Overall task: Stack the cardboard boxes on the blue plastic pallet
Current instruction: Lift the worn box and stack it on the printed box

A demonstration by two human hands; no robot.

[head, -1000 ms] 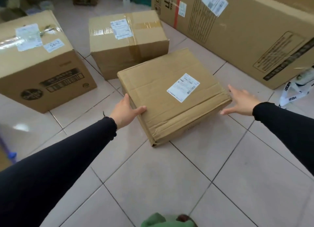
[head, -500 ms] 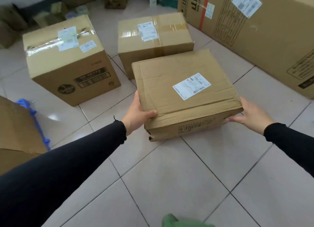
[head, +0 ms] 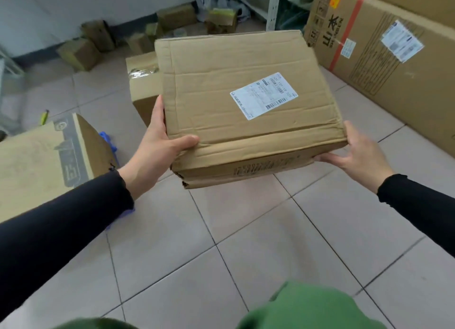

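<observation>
Left hand (head: 157,146) and right hand (head: 357,156) clasp a creased brown cardboard box (head: 246,102) mid-frame; its split lower-left corner could tear and slip.

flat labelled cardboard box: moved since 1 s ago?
Yes. The flat brown cardboard box with the white label has risen off the tiled floor, now overlapping the taped box behind.

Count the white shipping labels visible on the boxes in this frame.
3: one on the held box; two on the large carton at right, a bigger and a smaller. Others may be hidden.
</observation>
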